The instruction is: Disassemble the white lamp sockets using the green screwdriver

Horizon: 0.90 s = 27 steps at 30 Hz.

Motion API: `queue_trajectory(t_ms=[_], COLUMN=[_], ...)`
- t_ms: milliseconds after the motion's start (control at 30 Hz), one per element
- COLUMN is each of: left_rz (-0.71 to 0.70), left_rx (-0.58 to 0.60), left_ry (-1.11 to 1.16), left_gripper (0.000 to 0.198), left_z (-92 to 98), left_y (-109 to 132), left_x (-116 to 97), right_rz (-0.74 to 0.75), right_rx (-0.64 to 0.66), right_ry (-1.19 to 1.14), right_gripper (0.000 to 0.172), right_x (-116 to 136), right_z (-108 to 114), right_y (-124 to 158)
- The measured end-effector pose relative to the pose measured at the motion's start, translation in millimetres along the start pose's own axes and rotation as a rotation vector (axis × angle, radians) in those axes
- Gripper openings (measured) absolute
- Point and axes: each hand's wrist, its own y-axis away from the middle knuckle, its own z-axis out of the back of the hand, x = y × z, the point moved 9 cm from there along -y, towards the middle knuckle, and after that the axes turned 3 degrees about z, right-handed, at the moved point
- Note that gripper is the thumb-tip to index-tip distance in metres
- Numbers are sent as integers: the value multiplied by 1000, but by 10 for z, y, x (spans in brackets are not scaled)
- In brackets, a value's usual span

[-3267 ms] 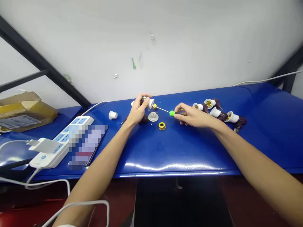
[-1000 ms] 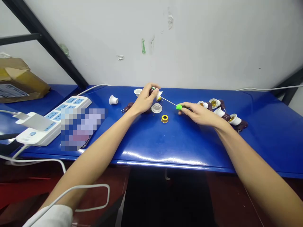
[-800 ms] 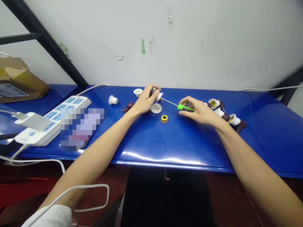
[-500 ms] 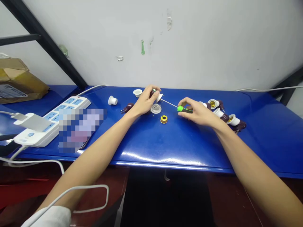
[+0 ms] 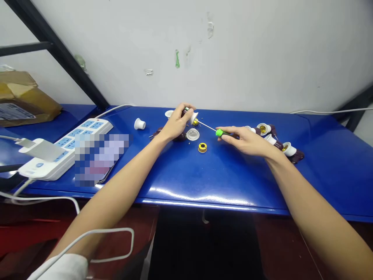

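Observation:
My left hand [image 5: 177, 123] is closed around a lamp socket [image 5: 194, 118] with a white flared rim, its opening turned towards the right. In my right hand [image 5: 243, 140] is a screwdriver [image 5: 208, 126] with a green and black handle. Its thin shaft points left into the socket's opening; the tip is hidden there. Just below the socket lies a white round cap [image 5: 192, 135] on the table. Closer to me sits a yellow and dark round insert [image 5: 202, 147]. A dark brown plug part [image 5: 155, 133] is partly covered by my left wrist.
Several brown and white lamp sockets [image 5: 264, 128] lie right of my right hand. A white socket shell [image 5: 140, 124] stands to the left. Further left are a white power strip [image 5: 78, 140] with a plugged-in adapter, a blurred-out phone [image 5: 101, 157] and a cardboard box [image 5: 26, 99].
My right-hand fingers have shifted on the screwdriver handle and now lie straighter along it. The screwdriver and the socket have moved slightly left, with the shaft still in the opening.

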Motion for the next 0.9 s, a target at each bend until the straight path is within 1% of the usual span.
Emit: queue_trajectory(t_ms=[100,133,233,300,367,433,533,600,667,767,900], left_rz=[74,102,181,218,257,316,424,474,504,537,549], left_rx=[16,16,-29,-77,-107,-114,-113,-114,-105,-79,-39], left_ry=[154,205,347,432,517,607,719,766,794,809,774], left_gripper=[18,17,15,11,10,12,16,18,18,17,17], left_z=[-9,-8,49,128,195,225,215,199,177,138,95], left_y=[-20,-25,-40,-47,-45,-26,37,83,118,149,157], left_x=[44,62,117,140,153,168,191,189,173,154,142], right_rz=[-24,-32,-39,-39,-50,-57,-13,29,38,40,91], right_rx=[42,46,-27,-91,-110,-92,-49,-44,-58,-121,-193], right_ry=[-21,-10,9,-50,-145,-237,-336,-357,-335,-263,-157], right_gripper=[57,56,49,48,49,47,44,41,39,38,33], right_x=[-33,-44,-74,-97,-120,-110,7,106,165,211,289], right_z=[-29,-22,86,162,182,153,79,43,14,15,58], right_y=[7,11,21,29,33,33,28,24,16,5,13])
